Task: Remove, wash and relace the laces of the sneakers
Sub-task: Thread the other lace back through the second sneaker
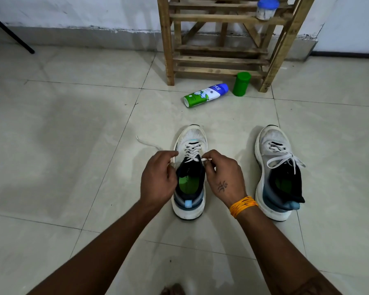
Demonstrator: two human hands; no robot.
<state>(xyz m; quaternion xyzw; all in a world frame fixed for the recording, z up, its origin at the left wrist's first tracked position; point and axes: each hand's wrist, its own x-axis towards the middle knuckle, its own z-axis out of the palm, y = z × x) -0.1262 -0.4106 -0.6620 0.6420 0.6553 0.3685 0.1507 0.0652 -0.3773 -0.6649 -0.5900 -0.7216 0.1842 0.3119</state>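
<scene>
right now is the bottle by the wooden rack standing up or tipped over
Tipped over. The bottle lies on its side on the floor tiles, in front of the wooden rack, beside the upright green cap.

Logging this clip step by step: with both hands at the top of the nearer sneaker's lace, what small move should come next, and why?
Probably draw the white lace out of the next eyelet pair. The left hand and right hand each pinch a lace end at the top of the white-and-blue sneaker, one loose end already trails on the tiled floor, yet the lower crossings are still threaded.
</scene>
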